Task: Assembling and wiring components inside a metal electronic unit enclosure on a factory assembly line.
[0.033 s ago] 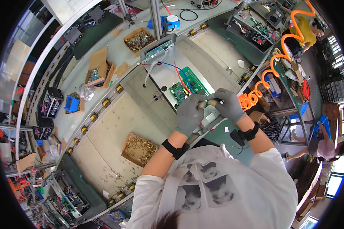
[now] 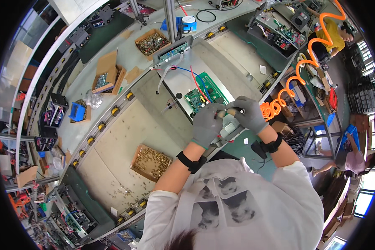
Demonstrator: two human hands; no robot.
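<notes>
My left hand, in a grey glove, is closed just below the lower edge of a green circuit board. Beside it my right hand, gloved the same way, also has its fingers drawn together. Their fingertips meet over a grey metal part; small tan spots show there, and whatever they grip is too small to make out. The board lies on a pale metal plate of an opened unit. Red wire and blue wire run over it toward the upright front panel.
A cardboard box of brass-coloured small parts sits left of my forearm, with loose pieces scattered nearby. Boxes of screws stand along the far bench. An orange coiled hose hangs at the right. Another person is at the far right.
</notes>
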